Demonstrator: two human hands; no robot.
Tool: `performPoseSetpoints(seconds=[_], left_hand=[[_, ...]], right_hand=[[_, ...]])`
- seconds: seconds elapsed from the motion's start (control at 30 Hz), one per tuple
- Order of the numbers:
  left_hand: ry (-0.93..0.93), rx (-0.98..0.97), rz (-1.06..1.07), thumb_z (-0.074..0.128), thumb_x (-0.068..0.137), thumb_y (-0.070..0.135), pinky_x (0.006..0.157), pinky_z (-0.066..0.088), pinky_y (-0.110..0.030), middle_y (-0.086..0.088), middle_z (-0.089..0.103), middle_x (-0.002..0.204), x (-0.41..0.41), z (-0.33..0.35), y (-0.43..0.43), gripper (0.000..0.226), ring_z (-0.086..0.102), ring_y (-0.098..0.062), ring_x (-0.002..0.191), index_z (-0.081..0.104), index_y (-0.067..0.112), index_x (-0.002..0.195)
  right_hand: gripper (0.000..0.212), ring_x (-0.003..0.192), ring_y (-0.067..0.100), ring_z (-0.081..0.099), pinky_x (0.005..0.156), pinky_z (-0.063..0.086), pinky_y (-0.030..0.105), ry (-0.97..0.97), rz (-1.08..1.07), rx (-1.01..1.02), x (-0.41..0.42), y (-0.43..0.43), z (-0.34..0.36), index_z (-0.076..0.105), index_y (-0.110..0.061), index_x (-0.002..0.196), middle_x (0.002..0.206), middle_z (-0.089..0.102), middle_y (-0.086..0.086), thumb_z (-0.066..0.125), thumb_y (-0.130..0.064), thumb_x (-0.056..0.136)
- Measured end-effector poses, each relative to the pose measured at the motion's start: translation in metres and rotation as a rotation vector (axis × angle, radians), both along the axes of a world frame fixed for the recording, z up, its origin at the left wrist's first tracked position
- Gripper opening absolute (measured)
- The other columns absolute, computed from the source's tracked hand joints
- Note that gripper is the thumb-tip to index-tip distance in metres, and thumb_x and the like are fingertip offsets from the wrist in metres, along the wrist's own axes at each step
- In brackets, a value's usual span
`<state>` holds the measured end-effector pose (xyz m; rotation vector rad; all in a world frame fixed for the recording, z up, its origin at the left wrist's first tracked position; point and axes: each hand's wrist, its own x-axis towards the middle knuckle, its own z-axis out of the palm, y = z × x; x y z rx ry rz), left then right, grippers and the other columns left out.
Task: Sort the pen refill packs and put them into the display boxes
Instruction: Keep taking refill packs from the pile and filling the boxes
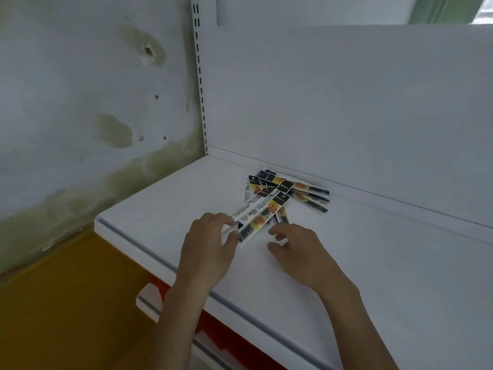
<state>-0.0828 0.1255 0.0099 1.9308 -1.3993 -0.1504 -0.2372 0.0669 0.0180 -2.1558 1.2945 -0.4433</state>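
Few refill packs [262, 217] in L hand [208, 244] angle far-right

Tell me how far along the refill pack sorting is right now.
Done: nothing yet; the refill packs lie in one loose pile on the shelf. In hand: the left hand pinches the near end of the front packs, while the right hand hovers beside them, holding nothing. Left: all the sorting and boxing; no display box is in view.
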Motion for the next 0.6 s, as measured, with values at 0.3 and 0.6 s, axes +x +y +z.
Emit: performPoseSetpoints(seconds=[0.3, 0.6], left_hand=[[-0.032, 0.241, -0.235, 0.053, 0.091, 0.035, 0.087, 0.046, -0.035, -0.006, 0.056, 0.115, 0.055, -0.003, -0.086, 0.034, 0.053, -0.022, 0.105, 0.051, 0.015, 0.119], [0.09, 0.362, -0.447, 0.068, 0.081, 0.035, 0.077, 0.052, -0.037, -0.01, 0.065, 0.1, 0.062, -0.002, -0.117, 0.043, 0.062, -0.024, 0.09, 0.053, 0.007, 0.11]], right_hand=[[0.023, 0.081, 0.02, 0.055, 0.067, 0.044, 0.026, -0.026, -0.411, -0.01, 0.075, -0.038, 0.008, 0.052, -0.012, 0.113, 0.102, 0.06, 0.009, 0.048, -0.023, 0.093], [0.04, 0.095, 0.027, 0.058, 0.07, 0.043, 0.031, 0.188, -0.722, 0.045, 0.102, -0.057, 0.005, 0.045, -0.008, 0.107, 0.103, 0.056, 0.009, 0.062, -0.035, 0.082]])
